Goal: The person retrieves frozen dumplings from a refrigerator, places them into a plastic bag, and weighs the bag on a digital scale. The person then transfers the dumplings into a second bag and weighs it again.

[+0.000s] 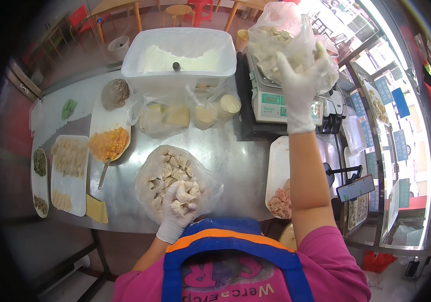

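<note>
My left hand (177, 215), in a white glove, holds several folded dumplings (186, 193) over an open clear plastic bag (211, 188) on the steel table. More dumplings (175, 166) lie inside that bag. My right hand (302, 79), gloved too, reaches forward over a digital scale (270, 104), its fingers spread at a second plastic bag (264, 47) of dumplings on the scale's pan. Whether the fingers grip that bag is not clear.
A plastic tub (132, 71) of white powder stands at the back. Trays of orange filling (109, 143), flat pale pieces (70, 158) and minced meat (281, 202) lie left and right. Bagged round wrappers (229, 105) sit mid-table. A phone (355, 188) is mounted at right.
</note>
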{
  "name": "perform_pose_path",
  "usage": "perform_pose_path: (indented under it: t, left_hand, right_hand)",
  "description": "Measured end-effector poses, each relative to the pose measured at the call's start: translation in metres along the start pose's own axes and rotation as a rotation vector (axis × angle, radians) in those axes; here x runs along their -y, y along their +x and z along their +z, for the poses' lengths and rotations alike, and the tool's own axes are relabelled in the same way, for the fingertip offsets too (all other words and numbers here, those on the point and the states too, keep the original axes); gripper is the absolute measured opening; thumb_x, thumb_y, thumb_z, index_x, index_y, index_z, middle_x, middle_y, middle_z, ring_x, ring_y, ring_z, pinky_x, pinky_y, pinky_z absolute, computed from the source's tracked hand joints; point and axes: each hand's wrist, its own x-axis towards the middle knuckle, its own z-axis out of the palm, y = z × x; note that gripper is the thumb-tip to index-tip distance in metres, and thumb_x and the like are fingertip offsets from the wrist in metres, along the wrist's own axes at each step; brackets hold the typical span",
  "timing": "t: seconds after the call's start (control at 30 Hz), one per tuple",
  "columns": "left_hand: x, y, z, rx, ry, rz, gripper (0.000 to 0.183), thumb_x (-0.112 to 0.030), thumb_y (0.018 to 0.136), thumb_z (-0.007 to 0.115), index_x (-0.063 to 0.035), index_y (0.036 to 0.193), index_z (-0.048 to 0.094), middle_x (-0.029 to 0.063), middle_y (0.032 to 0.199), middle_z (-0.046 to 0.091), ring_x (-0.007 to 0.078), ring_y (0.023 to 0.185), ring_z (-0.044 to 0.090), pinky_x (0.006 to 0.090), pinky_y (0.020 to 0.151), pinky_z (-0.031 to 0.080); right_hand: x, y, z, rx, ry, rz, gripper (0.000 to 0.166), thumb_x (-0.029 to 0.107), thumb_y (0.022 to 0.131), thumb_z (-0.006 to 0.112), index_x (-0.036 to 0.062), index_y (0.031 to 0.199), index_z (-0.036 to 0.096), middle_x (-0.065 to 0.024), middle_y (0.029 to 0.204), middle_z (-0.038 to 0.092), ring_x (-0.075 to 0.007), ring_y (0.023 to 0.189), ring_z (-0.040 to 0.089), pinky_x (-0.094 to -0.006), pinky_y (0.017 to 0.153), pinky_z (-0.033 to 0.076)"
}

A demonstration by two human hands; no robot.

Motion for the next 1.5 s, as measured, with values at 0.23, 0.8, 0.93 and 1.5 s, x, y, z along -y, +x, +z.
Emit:
perform_pose_path:
  t: [0.23, 0.8, 0.93, 1.5]
  left_hand:
    - [0.013, 0.047, 0.147, 0.245, 0.156, 0.034, 0.035, -0.034, 0.088, 0.056, -0.0115, 0.115, 0.053, 0.0076, 0.105, 0.056, 0.0259, 0.101, 0.058, 0.0217, 0.051, 0.048]
    - [-0.007, 0.327, 0.446, 0.271, 1.837, 0.602, 0.037, -0.004, 0.086, 0.053, -0.0043, 0.123, 0.055, 0.0136, 0.11, 0.061, 0.022, 0.09, 0.062, 0.034, 0.071, 0.053]
    - [-0.038, 0.355, 0.446, 0.303, 2.486, 0.833, 0.032, -0.003, 0.074, 0.054, -0.0045, 0.103, 0.065, 0.0176, 0.095, 0.065, 0.0293, 0.081, 0.063, 0.0387, 0.068, 0.05]
    - [-0.066, 0.134, 0.333, 0.732, 1.708, 0.384, 0.018, -0.016, 0.087, 0.058, -0.0016, 0.092, 0.065, 0.0034, 0.082, 0.063, 0.0109, 0.076, 0.059, 0.0249, 0.07, 0.046]
  right_hand:
    - [-0.053, 0.075, -0.008, 0.166, -0.059, 0.261, 0.021, 0.019, 0.081, 0.066, -0.001, 0.086, 0.061, -0.0044, 0.075, 0.058, -0.0144, 0.073, 0.054, -0.0296, 0.069, 0.043]
    - [-0.079, 0.078, -0.044, 0.307, 0.845, 0.569, 0.059, 0.002, 0.085, 0.053, -0.0102, 0.137, 0.028, -0.0079, 0.087, 0.06, -0.0131, 0.082, 0.057, -0.0251, 0.083, 0.043]
    - [-0.078, 0.081, -0.041, 0.331, 0.776, 0.602, 0.057, 0.005, 0.085, 0.054, -0.0094, 0.136, 0.032, -0.0082, 0.089, 0.059, -0.0137, 0.085, 0.054, -0.0251, 0.084, 0.04]
    - [-0.07, 0.071, -0.057, 0.437, 0.542, 0.57, 0.04, 0.019, 0.084, 0.061, 0.0002, 0.119, 0.057, -0.0058, 0.11, 0.06, -0.0121, 0.1, 0.054, -0.025, 0.085, 0.038]
